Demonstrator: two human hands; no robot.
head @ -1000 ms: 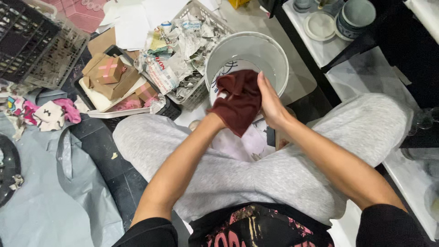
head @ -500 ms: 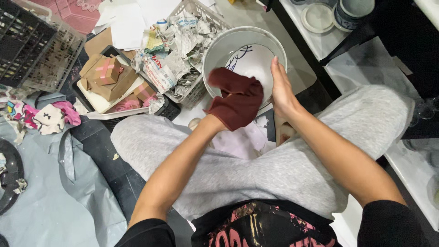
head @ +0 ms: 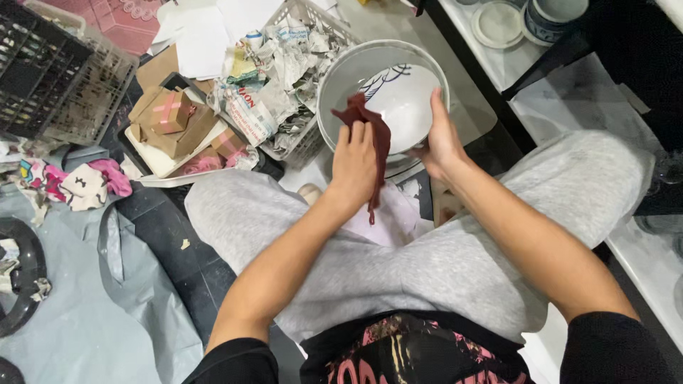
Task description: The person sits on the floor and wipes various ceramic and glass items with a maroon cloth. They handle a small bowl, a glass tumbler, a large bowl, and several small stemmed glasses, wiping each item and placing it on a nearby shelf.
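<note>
White ceramic bowl (head: 398,99) tilted toward camera, above grey-trousered lap, just beside wire basket (head: 313,135) of crumpled newspaper. Right hand (head: 441,139) grips bowl rim, fingers wrapped over the edge. Left hand (head: 354,167) fingers together, pressing dark red cloth (head: 373,131) at rim.

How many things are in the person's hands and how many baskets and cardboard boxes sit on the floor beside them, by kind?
Large white ceramic bowl, held by the right hand: 1
Dark red cloth, held by the left hand: 1
White plastic lattice basket of crumpled newspaper: 1
Black wire crate: 1
Small brown cardboard boxes: 3
Total: 7
</note>
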